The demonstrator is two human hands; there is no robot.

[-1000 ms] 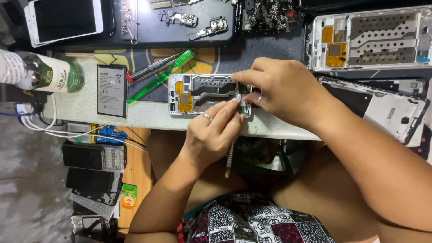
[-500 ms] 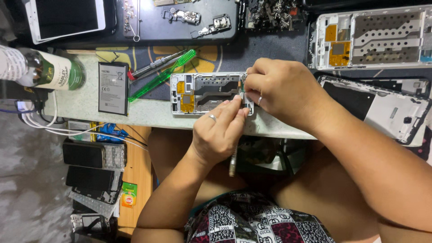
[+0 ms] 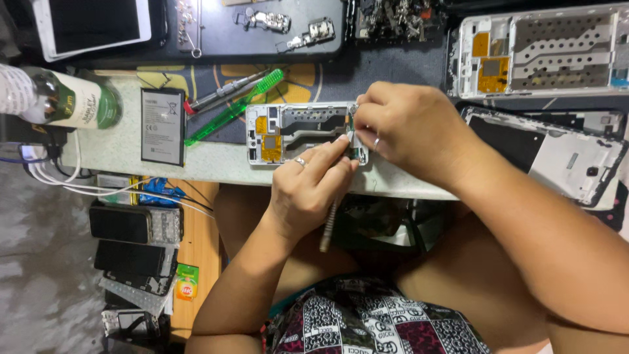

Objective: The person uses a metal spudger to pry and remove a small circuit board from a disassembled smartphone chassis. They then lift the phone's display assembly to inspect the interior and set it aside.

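An opened phone frame [image 3: 298, 133], white with yellow patches and a dark middle, lies on the light worktop edge [image 3: 196, 164]. My left hand [image 3: 308, 193], ring on one finger, grips a thin metal screwdriver [image 3: 327, 229]. The handle points back toward me and the tip is at the frame's right end. My right hand [image 3: 409, 131] covers that end and pinches a small green board there. The fingers hide the exact point of contact.
Left of the frame lie a black battery [image 3: 162, 126], a green-handled tool [image 3: 232, 108] and a second screwdriver [image 3: 219, 98]. A glass bottle [image 3: 72, 101] and a white tablet [image 3: 92, 26] are far left. More phone frames [image 3: 544, 56] lie at right, and several phones [image 3: 134, 226] are stacked low left.
Both hands stay at the frame's right end with only small finger movements. The view has shifted slightly.
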